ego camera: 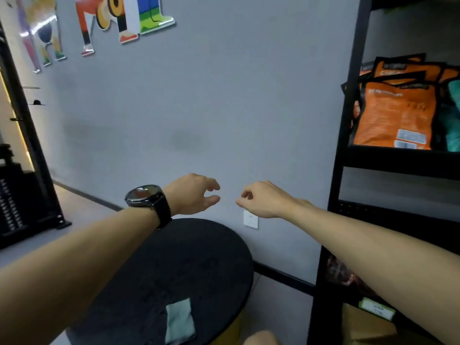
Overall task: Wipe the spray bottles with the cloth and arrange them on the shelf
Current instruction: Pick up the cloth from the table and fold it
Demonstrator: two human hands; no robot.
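Both your hands are up and holding nothing: left hand (196,194) loosely curled, right hand (263,199) too. Cloth (179,321) lies on the stool (199,257); shelf (348,120) is cut off at the right.

head cam, fwd-down, close

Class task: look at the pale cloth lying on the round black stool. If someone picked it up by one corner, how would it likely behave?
The cloth lies flat and thin on the stool, so it would probably droop limply rather than hold its shape. It looks light for its size. Pushed, it might bunch up instead of sliding, since the stool top looks rough.
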